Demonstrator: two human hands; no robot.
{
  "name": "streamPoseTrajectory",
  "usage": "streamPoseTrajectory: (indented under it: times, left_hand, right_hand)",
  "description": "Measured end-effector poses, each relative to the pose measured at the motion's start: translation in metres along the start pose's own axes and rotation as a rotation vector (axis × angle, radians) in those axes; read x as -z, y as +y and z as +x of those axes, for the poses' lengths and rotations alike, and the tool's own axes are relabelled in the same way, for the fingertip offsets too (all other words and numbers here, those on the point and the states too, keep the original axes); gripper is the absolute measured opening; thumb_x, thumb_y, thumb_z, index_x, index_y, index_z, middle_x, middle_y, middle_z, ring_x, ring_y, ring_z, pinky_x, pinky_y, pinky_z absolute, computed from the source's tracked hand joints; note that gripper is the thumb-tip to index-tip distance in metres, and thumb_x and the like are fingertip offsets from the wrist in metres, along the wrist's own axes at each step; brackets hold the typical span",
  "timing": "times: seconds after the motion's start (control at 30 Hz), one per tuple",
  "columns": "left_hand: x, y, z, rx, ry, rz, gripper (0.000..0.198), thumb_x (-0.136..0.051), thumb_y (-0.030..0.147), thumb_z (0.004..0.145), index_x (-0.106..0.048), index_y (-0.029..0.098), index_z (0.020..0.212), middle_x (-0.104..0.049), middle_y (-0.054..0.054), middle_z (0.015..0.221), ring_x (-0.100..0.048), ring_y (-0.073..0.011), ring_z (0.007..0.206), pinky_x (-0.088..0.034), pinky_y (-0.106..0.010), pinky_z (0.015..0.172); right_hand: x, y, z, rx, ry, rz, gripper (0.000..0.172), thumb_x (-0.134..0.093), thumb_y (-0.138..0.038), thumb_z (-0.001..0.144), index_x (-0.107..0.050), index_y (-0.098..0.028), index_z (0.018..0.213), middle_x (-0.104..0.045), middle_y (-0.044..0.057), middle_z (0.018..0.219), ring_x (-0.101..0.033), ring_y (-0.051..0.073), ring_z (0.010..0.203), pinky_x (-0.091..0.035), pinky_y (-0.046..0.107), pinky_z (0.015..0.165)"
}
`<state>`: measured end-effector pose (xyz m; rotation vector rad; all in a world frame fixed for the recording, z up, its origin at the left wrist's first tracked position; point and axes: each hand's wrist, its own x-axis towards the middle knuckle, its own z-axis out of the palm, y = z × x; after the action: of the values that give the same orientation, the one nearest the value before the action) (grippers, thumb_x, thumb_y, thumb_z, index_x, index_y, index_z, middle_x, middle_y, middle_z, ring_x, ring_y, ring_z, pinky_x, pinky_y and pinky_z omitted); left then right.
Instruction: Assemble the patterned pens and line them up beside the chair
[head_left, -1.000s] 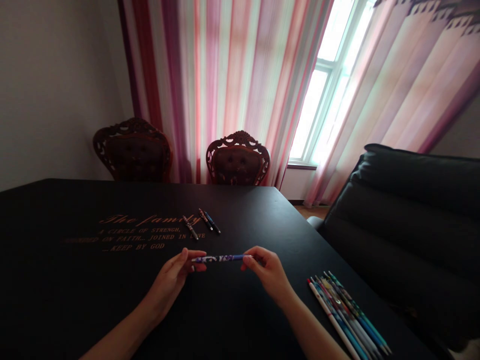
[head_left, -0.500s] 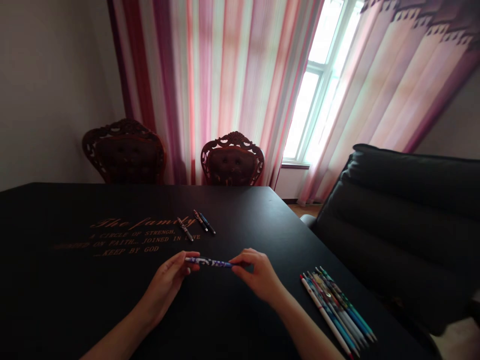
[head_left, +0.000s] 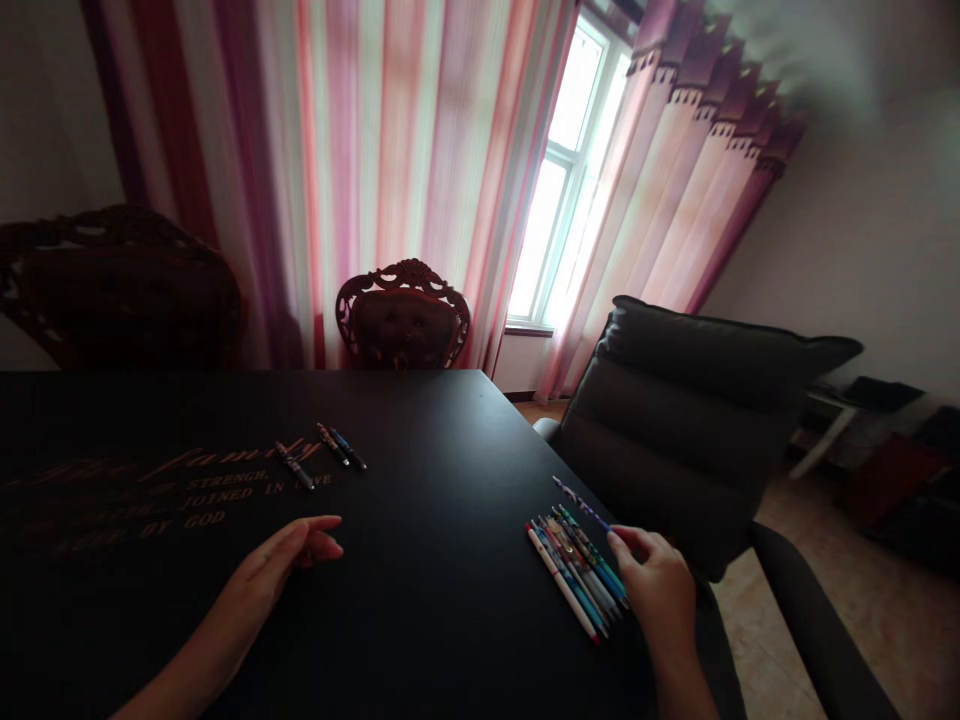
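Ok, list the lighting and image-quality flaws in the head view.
Head view: window blown out to white; pale sheen on the black table; carved chair at far left sunk in shadow; lettering dim and smeared leftward; right hand and patterned pen dim yet distinguishable.

The held pen [head_left: 581, 502] is mottled purple, white and dark, turning plain blue toward its near end. In the row, 1 white pen [head_left: 562, 582] has red ends; the outermost pen [head_left: 592, 554] is green-patterned, then turquoise. Of 3 farther pens [head_left: 294, 466], 1 is dark blue and 2 are speckled. Copper lettering [head_left: 225, 491] marks the black table [head_left: 435, 480]. Red, pink, purple and white vertical stripes pattern the curtain [head_left: 405, 150].
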<state>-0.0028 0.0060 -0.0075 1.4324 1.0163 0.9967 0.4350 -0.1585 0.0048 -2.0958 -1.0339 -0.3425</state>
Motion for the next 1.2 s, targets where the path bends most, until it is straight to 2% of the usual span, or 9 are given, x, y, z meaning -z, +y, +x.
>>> streamPoseTrajectory:
  times: [0.13, 0.37, 0.53, 0.63, 0.7, 0.77, 0.97, 1.07, 1.2]
  left_hand:
    - [0.003, -0.008, 0.003, -0.004, -0.018, 0.041, 0.046, -0.040, 0.055, 0.092, -0.066, 0.023, 0.113, -0.073, -0.004, 0.090, -0.062, -0.0266, 0.096, -0.042, -0.039, 0.091]
    - [0.002, -0.006, 0.004, -0.013, -0.028, 0.047, 0.043, -0.041, 0.053, 0.093, -0.066, 0.024, 0.111, -0.073, -0.003, 0.088, -0.063, -0.0257, 0.094, -0.042, -0.038, 0.090]
    - [-0.004, 0.002, -0.002, -0.031, -0.008, 0.023, 0.041, -0.040, 0.049, 0.094, -0.067, 0.022, 0.109, -0.073, -0.003, 0.085, -0.063, -0.0231, 0.090, -0.043, -0.034, 0.086]
    - [-0.008, 0.009, -0.006, -0.074, -0.008, 0.000, 0.040, -0.039, 0.047, 0.095, -0.068, 0.021, 0.105, -0.072, -0.002, 0.081, -0.063, -0.0214, 0.085, -0.043, -0.033, 0.083]
    - [-0.009, 0.013, -0.008, -0.090, -0.008, 0.006, 0.040, -0.038, 0.046, 0.096, -0.068, 0.021, 0.103, -0.071, -0.002, 0.079, -0.062, -0.0208, 0.083, -0.043, -0.032, 0.083]
    - [-0.011, 0.015, -0.009, -0.096, -0.003, 0.021, 0.040, -0.038, 0.046, 0.096, -0.068, 0.021, 0.101, -0.070, -0.002, 0.078, -0.062, -0.0207, 0.083, -0.042, -0.032, 0.083]
    - [-0.013, 0.008, -0.008, -0.162, -0.034, 0.046, 0.038, -0.039, 0.046, 0.096, -0.065, 0.019, 0.100, -0.070, -0.003, 0.075, -0.063, -0.0213, 0.080, -0.043, -0.033, 0.082]
    - [-0.013, 0.007, -0.009, -0.210, -0.009, 0.080, 0.033, -0.042, 0.044, 0.095, -0.064, 0.019, 0.101, -0.068, -0.002, 0.073, -0.062, -0.0207, 0.077, -0.044, -0.031, 0.077]
    - [-0.013, 0.010, -0.015, -0.290, 0.059, 0.143, 0.027, -0.044, 0.040, 0.095, -0.062, 0.020, 0.100, -0.062, 0.000, 0.070, -0.058, -0.0185, 0.070, -0.045, -0.028, 0.070]
  right_hand:
    - [0.000, 0.040, -0.020, -0.120, -0.094, -0.042, 0.035, -0.052, -0.045, 0.080, -0.075, -0.020, 0.091, -0.071, 0.011, 0.091, -0.061, 0.030, 0.083, -0.045, 0.038, 0.071]
    - [-0.004, 0.043, -0.027, -0.119, -0.197, -0.050, 0.036, -0.048, -0.044, 0.080, -0.075, -0.023, 0.093, -0.073, 0.009, 0.095, -0.063, 0.031, 0.089, -0.047, 0.038, 0.077]
    - [-0.005, 0.069, -0.028, -0.065, -0.253, -0.128, 0.038, -0.050, -0.048, 0.079, -0.076, -0.025, 0.094, -0.072, 0.010, 0.099, -0.063, 0.034, 0.090, -0.046, 0.043, 0.081]
    - [-0.008, 0.066, -0.021, 0.006, -0.184, -0.203, 0.043, -0.052, -0.052, 0.078, -0.075, -0.023, 0.099, -0.071, 0.014, 0.099, -0.062, 0.036, 0.086, -0.044, 0.048, 0.080]
    - [-0.013, 0.035, -0.017, 0.120, -0.128, -0.153, 0.042, -0.050, -0.052, 0.081, -0.074, -0.023, 0.099, -0.070, 0.014, 0.100, -0.061, 0.036, 0.086, -0.043, 0.049, 0.081]
    - [-0.023, -0.019, -0.016, 0.255, -0.156, -0.014, 0.038, -0.048, -0.051, 0.085, -0.072, -0.024, 0.097, -0.069, 0.011, 0.101, -0.060, 0.033, 0.090, -0.043, 0.045, 0.083]
    - [-0.088, -0.206, -0.040, 0.613, -0.501, 0.218, 0.017, -0.053, -0.030, 0.088, -0.066, -0.023, 0.098, -0.067, 0.006, 0.092, -0.059, 0.025, 0.090, -0.044, 0.035, 0.082]
    - [-0.132, -0.267, -0.055, 0.673, -0.560, 0.221, 0.013, -0.058, -0.023, 0.085, -0.064, -0.020, 0.095, -0.066, 0.006, 0.094, -0.059, 0.024, 0.092, -0.044, 0.033, 0.084]
    - [-0.179, -0.326, -0.071, 0.653, -0.607, 0.188, 0.018, -0.060, -0.022, 0.083, -0.064, -0.017, 0.100, -0.066, 0.010, 0.101, -0.059, 0.026, 0.099, -0.044, 0.034, 0.086]
